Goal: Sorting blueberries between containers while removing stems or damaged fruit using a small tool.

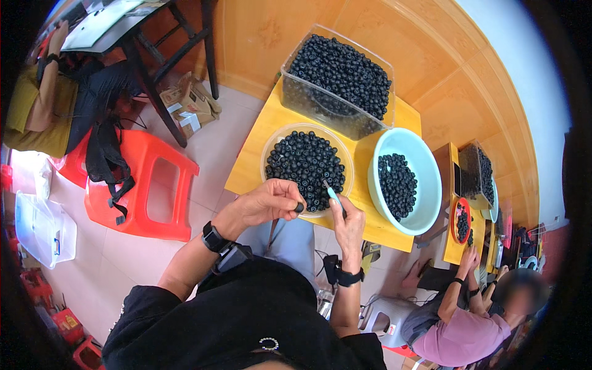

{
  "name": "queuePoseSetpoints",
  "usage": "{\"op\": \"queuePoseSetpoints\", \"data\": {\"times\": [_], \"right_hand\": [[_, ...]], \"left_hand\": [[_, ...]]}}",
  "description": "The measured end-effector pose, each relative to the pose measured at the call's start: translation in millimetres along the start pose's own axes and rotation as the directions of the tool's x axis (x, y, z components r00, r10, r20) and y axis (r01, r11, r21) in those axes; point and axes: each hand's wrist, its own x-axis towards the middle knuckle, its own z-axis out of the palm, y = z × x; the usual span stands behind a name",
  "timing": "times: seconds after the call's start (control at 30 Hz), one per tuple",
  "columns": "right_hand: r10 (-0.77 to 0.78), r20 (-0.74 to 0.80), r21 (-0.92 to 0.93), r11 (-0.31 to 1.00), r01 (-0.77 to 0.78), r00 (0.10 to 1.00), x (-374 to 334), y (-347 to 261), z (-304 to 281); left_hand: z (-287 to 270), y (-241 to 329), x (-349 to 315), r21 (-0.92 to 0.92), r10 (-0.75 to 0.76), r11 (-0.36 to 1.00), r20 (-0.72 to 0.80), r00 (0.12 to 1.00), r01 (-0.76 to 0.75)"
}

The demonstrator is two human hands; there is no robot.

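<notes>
Between thumb and fingers, my left hand (272, 202) pinches a small black round part (300, 208). My right hand (349, 223) is closed around a slim tool with a light-blue handle (333, 195); its short metal tip points up and left, apart from the pinched part. Both hands are over the near edge of a shallow round tray (266, 145) heaped with black ring-like parts (303, 161). Right of it stands a pale aqua basin (425, 203) holding more of these parts. Behind them, a clear rectangular bin (320, 102) is filled with the same kind.
The yellow table (253, 145) carries all three containers, against a wood-panelled wall (259, 49). A red stool (145, 179) with a black strap bag stands at left. On the right, a co-worker in pink (459, 339) works at another yellow table. Another person sits at far left.
</notes>
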Motion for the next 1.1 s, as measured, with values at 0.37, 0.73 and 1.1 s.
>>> {"op": "queuePoseSetpoints", "data": {"times": [0.37,0.73,1.1], "right_hand": [[-0.005,0.224,0.52,0.846,-0.115,0.975,-5.4,-31.2,9.0],[0.01,0.285,0.662,0.721,-0.204,0.959,-23.2,-25.1,16.3],[0.101,-0.23,0.297,0.955,-0.029,0.968,24.8,23.9,-57.5]], "left_hand": [[-0.9,-5.7,7.0,0.072,-0.033,0.996,-0.148,0.989,0.044],[-2.3,-18.5,2.5,0.086,-0.157,0.982,-0.124,0.98,0.169],[-24.8,27.6,-0.5,0.734,0.326,0.675,-0.383,0.864,0.07]]}}
